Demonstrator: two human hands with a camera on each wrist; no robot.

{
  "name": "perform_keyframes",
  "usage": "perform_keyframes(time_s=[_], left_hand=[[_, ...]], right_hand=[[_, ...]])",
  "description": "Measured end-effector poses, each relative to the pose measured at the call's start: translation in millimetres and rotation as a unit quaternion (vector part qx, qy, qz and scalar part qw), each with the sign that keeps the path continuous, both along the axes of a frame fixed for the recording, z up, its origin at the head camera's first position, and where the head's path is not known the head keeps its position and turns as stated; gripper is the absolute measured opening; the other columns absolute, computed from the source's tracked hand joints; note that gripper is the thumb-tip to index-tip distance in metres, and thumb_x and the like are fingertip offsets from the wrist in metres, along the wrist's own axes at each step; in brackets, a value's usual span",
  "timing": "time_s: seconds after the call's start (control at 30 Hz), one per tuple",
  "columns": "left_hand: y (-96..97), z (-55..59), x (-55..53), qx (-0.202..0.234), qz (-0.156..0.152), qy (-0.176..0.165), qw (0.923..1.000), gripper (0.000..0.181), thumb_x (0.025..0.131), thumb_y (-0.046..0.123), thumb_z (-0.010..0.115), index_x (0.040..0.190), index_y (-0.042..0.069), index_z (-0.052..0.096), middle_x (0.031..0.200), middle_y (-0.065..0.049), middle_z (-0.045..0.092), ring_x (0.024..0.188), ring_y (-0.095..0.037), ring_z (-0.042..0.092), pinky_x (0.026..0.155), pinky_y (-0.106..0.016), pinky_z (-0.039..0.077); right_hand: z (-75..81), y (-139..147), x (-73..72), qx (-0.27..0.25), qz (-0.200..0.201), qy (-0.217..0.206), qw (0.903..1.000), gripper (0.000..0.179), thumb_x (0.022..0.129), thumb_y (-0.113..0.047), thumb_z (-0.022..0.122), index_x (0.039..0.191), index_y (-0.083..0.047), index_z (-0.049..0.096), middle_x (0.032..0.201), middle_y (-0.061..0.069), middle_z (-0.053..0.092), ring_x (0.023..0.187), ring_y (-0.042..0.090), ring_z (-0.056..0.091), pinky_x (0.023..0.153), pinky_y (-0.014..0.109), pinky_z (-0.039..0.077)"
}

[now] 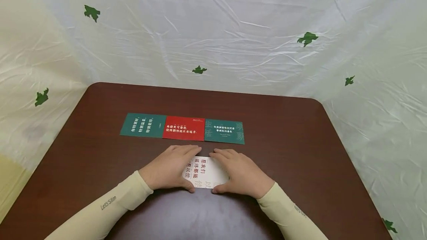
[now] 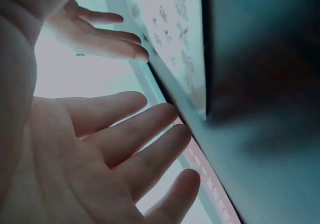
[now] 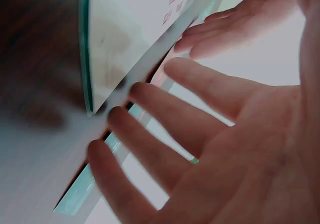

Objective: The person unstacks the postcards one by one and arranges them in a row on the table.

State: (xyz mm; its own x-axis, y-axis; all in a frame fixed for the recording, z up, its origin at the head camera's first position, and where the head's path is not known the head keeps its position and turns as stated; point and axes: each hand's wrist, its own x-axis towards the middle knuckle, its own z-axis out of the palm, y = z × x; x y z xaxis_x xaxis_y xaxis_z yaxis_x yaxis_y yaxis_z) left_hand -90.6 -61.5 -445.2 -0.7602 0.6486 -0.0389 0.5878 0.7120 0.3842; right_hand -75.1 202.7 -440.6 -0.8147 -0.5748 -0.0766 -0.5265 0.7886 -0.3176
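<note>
A white card (image 1: pixel 213 175) printed with red and grey characters lies on the near part of the table. My left hand (image 1: pixel 171 167) is around its left end, overlapping it in the head view. Around the right end is my right hand (image 1: pixel 245 173), with the thumb by the near edge and the fingers toward the far edge. In both wrist views the fingers are spread and nearly straight, beside the card. A dark teal edge (image 3: pixel 86 49) shows along the card in the right wrist view.
Beyond my hands a row of cards lies edge to edge: a green card (image 1: pixel 143 125) at left, a red card (image 1: pixel 184 128) in the middle, another green card (image 1: pixel 224 130) at right. The dark brown table (image 1: pixel 283 132) has rounded far corners, with a white curtain (image 1: pixel 166 29) behind.
</note>
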Motion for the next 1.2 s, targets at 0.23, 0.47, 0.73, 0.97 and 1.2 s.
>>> perform_keyframes(time_s=[0.23, 0.47, 0.73, 0.97, 1.2], left_hand=[[0.2, -4.5, 6.2, 0.001, -0.004, 0.009, 0.9999, 0.105, 0.073, 0.042, 0.101, 0.157, 0.002, 0.052, 0.154, -0.011, 0.062, 0.141, -0.032, 0.060, 0.116, -0.053, 0.050], [2.5, -3.4, 7.4, -0.011, -0.011, 0.018, 0.9997, 0.093, 0.081, 0.036, 0.095, 0.156, 0.003, 0.053, 0.148, -0.009, 0.065, 0.133, -0.030, 0.064, 0.113, -0.051, 0.052], [4.2, -3.6, 2.7, 0.004, -0.020, 0.028, 0.9994, 0.093, 0.081, 0.037, 0.094, 0.156, 0.002, 0.053, 0.144, -0.009, 0.065, 0.127, -0.027, 0.065, 0.110, -0.050, 0.052], [29.4, 8.7, -18.5, 0.020, -0.013, 0.026, 0.9994, 0.096, 0.082, 0.042, 0.093, 0.160, 0.006, 0.051, 0.148, -0.010, 0.064, 0.134, -0.028, 0.060, 0.119, -0.053, 0.045], [76.7, 18.9, -58.9, 0.004, -0.015, 0.015, 0.9998, 0.099, 0.080, 0.046, 0.093, 0.161, 0.009, 0.050, 0.149, -0.009, 0.063, 0.135, -0.025, 0.059, 0.123, -0.051, 0.040]], right_hand=[[-1.3, -8, 5.7, 0.033, -0.009, 0.028, 0.9990, 0.086, 0.076, -0.044, 0.097, 0.148, -0.013, 0.063, 0.152, 0.005, 0.063, 0.141, 0.028, 0.058, 0.108, 0.053, 0.055], [-0.3, -9, 9.2, 0.022, -0.004, 0.050, 0.9985, 0.076, 0.076, -0.036, 0.096, 0.142, -0.014, 0.067, 0.139, 0.001, 0.068, 0.132, 0.025, 0.062, 0.102, 0.047, 0.058], [0.6, -5, 4.8, 0.019, 0.004, 0.055, 0.9983, 0.076, 0.075, -0.032, 0.093, 0.144, -0.015, 0.066, 0.137, -0.001, 0.066, 0.128, 0.021, 0.062, 0.100, 0.044, 0.058], [8.8, 20, -12.6, 0.001, -0.019, 0.062, 0.9979, 0.073, 0.076, -0.028, 0.091, 0.144, -0.014, 0.066, 0.140, 0.002, 0.066, 0.133, 0.024, 0.059, 0.100, 0.042, 0.059], [15.0, 58, -34.2, -0.029, -0.066, 0.057, 0.9957, 0.078, 0.077, -0.016, 0.086, 0.150, -0.007, 0.060, 0.151, 0.011, 0.060, 0.153, 0.037, 0.043, 0.119, 0.054, 0.049]])
